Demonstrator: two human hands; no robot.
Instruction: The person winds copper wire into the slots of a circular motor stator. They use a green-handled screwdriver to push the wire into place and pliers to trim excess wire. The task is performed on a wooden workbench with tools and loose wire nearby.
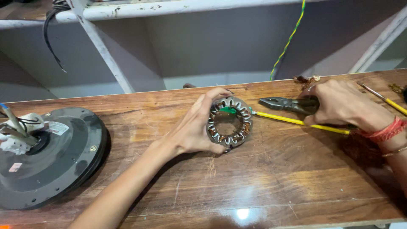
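Both hands are closed on something: the left hand (193, 127) has its grip curled around the rim of a round motor stator (229, 122), thumb on the near edge and fingers over the far edge, holding it flat on the wooden desk (263, 178); the right hand (343, 104) has its grip shut on the handles of dark pliers (288, 104). The pliers' nose points left toward the stator and stops just short of it, their long axis running nearly level along the desk. A yellow wire (301, 123) leads from the stator's right edge under the right hand, which is the hand nearer to it. Well apart to the left sits a dark round motor housing (51, 157) bearing a small white rectangular label and a pale pinkish sticker.
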